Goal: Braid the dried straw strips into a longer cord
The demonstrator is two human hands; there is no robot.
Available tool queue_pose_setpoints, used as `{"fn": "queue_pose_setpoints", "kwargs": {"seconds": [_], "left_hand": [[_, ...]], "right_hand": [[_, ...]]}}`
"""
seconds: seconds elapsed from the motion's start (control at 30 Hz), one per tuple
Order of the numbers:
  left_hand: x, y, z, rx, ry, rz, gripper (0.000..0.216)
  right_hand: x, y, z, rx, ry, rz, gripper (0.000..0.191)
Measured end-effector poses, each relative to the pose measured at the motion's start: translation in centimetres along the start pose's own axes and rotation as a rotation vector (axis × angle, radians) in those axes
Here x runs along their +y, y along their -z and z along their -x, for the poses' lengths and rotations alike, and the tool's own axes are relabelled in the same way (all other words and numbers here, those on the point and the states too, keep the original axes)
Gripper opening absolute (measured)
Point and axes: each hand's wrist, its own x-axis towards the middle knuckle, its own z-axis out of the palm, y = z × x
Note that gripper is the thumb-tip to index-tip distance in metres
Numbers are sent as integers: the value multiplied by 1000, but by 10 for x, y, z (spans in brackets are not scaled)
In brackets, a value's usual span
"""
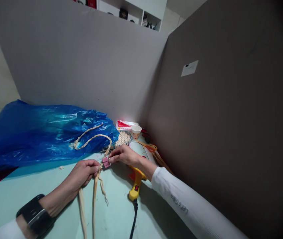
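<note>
A pale plaited straw cord (107,139) loops over the blue plastic and runs down to my hands, where its loose flat strands (95,202) hang towards the near edge. My left hand (88,169) is closed, pinching the plait between thumb and forefinger at its lower end. Just right of it, my right hand (122,155) is closed on a small pink binder clip (106,162), which sits against the plait. Whether the clip's jaws are gripping the straw, I cannot tell.
A blue plastic bag (44,132) covers the left side. Behind my hands are a round woven piece (124,137), a paper cup (136,132) and orange scissors (150,146). A yellow corded tool (135,191) with a red switch lies near my right forearm. Grey partitions (94,66) enclose the table.
</note>
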Motion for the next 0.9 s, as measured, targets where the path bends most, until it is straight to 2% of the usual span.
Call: {"fn": "queue_pose_setpoints", "kwargs": {"seconds": [0.2, 0.4, 0.67, 0.9], "left_hand": [[10, -4, 13, 31, -40, -4, 26], [18, -12, 32, 92, -26, 5, 25], [18, -12, 27, 98, -28, 65, 31], [13, -9, 25, 140, -30, 106, 35]], "right_hand": [[-3, -2, 1, -67, 2, -9, 8], [2, -6, 7, -57, -24, -34, 11], [-1, -6, 12, -162, -6, -127, 20], [2, -7, 3, -109, 29, -106, 28]]}}
